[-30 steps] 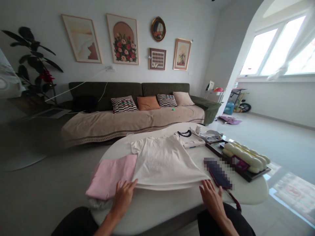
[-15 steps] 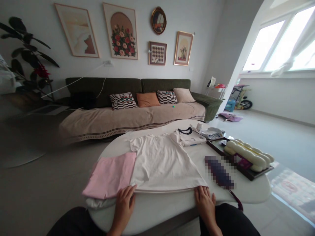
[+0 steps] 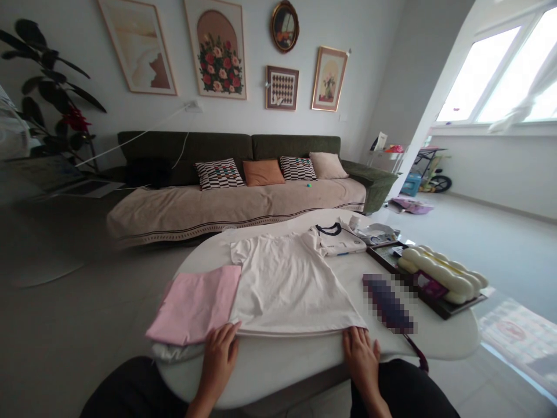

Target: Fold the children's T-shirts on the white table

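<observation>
A white t-shirt lies spread flat on the white oval table, its hem toward me. My left hand rests at the hem's left corner, fingers stretched out on the cloth edge. My right hand lies at the hem's right corner, fingers also flat. A folded pink garment sits to the left of the shirt, touching it. A folded white shirt with a dark collar lies at the far side of the table.
A dark blurred object lies right of the t-shirt. A dark tray with a cream bubbly object stands at the table's right. A green sofa with cushions is behind. My dark-clad knees are under the near edge.
The hem has been drawn nearer to me and lies flatter. Both hands slid back a little with it, and my view has tilted slightly.
</observation>
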Demonstrator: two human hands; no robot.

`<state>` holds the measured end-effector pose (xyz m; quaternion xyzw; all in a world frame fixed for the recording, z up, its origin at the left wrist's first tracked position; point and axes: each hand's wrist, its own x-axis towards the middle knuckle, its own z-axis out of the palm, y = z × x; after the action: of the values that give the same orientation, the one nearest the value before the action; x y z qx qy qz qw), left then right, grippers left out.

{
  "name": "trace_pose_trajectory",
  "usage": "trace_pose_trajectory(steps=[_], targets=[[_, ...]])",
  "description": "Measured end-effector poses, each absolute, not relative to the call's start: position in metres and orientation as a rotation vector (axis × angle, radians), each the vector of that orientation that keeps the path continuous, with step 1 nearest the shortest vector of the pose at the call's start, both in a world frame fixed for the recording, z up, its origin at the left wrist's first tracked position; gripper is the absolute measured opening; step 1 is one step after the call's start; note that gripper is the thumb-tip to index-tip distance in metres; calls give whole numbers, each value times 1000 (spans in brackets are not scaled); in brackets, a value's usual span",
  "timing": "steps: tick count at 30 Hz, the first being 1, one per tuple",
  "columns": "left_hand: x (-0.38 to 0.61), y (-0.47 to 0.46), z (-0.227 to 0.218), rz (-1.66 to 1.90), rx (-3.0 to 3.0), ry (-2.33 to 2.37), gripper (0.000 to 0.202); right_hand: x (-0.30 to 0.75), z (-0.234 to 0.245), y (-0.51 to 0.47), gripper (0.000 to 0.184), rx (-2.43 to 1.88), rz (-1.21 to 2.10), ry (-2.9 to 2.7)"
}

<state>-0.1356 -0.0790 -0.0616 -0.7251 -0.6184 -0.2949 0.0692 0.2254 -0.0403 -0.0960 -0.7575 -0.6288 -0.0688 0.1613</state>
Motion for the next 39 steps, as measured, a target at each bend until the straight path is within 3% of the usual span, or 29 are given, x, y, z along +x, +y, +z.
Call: trace_pose_trajectory(steps=[10, 15, 25, 31, 37, 39], targets=[[-136, -79, -62, -905, -2184, -1811, 34, 224, -95, -41, 46, -2150, -202, -1793], [-136, -83, -58, -986, -2177, -1609, 24, 227, -99, -40, 47, -2171, -138, -1784], [-134, -88, 5, -943, -2196, -1533, 21, 261, -54, -54, 50, -2056, -152, -1938], [-134, -116, 10, -833, -2295, -1457, 19, 297, -51, -72, 53, -1942, 53, -2073], [-140, -138, 5, -550, -2878, -1389, 19, 300, -23, -85, 30, -1822, 434, -2268], [-138, -130, 12, -442, -3014, -1462, 14, 295, -6, -82, 32, -1808, 561, -2325]])
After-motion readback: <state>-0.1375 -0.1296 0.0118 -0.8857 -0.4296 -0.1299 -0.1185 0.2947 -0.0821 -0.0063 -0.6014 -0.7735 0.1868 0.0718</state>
